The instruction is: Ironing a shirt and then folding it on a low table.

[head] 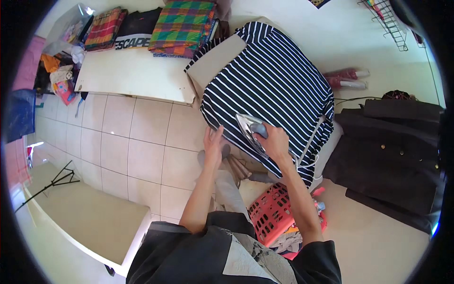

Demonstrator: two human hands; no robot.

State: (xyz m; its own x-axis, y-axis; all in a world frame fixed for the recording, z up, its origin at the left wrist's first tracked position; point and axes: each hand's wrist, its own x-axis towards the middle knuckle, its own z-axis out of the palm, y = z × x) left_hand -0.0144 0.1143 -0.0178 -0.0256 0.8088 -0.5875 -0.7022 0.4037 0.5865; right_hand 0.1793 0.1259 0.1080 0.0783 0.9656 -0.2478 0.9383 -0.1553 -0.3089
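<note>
A black-and-white striped garment (262, 85) lies spread over a padded, beige-covered surface. My right hand (276, 142) grips the handle of a clothes iron (250, 133), which rests on the stripes near the garment's front edge, its tip pointing up and to the left. Left of the iron, my left hand (212, 143) reaches to the garment's near edge with fingers apart, the fingertips at the cloth. A white cord (310, 163) hangs loosely by the garment's right side.
A red plastic basket (271, 209) holding clothes stands below my right forearm. Dark folded garments (386, 149) with buttons lie at the right. Folded plaid cloth (182, 26) and a black shirt (136, 28) sit on a white table (134, 76). A low padded bench (92, 213) stands lower left.
</note>
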